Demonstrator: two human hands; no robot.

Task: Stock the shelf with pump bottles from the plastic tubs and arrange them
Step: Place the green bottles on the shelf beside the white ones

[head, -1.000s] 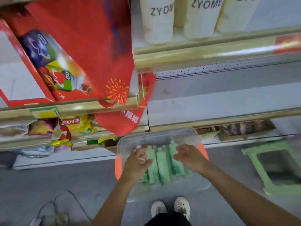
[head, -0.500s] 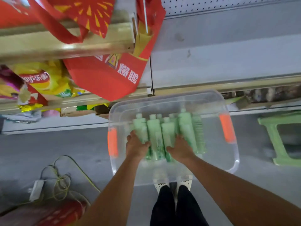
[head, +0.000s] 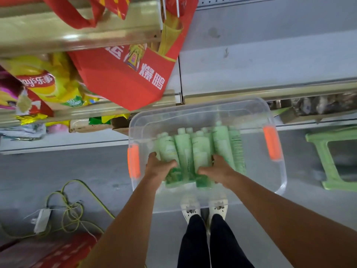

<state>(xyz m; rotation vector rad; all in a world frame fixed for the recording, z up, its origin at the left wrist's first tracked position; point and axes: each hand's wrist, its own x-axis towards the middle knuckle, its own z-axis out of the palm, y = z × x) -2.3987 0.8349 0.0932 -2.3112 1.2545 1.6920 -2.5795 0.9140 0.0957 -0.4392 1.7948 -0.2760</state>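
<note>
Left hand (head: 158,167) and right hand (head: 216,169) each grip green bottles (head: 183,149) in the tub (head: 202,111)

Soft even light, glare on the shelf rail (head: 81,38), blurred wide-angle edges.

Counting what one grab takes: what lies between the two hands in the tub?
In the head view, about three green bottles lie side by side between the left hand and the right hand, inside the clear tub.

One head view, looking steeply down, close over the tub (head: 207,111). Shelf (head: 270,64) edges running along top.
</note>
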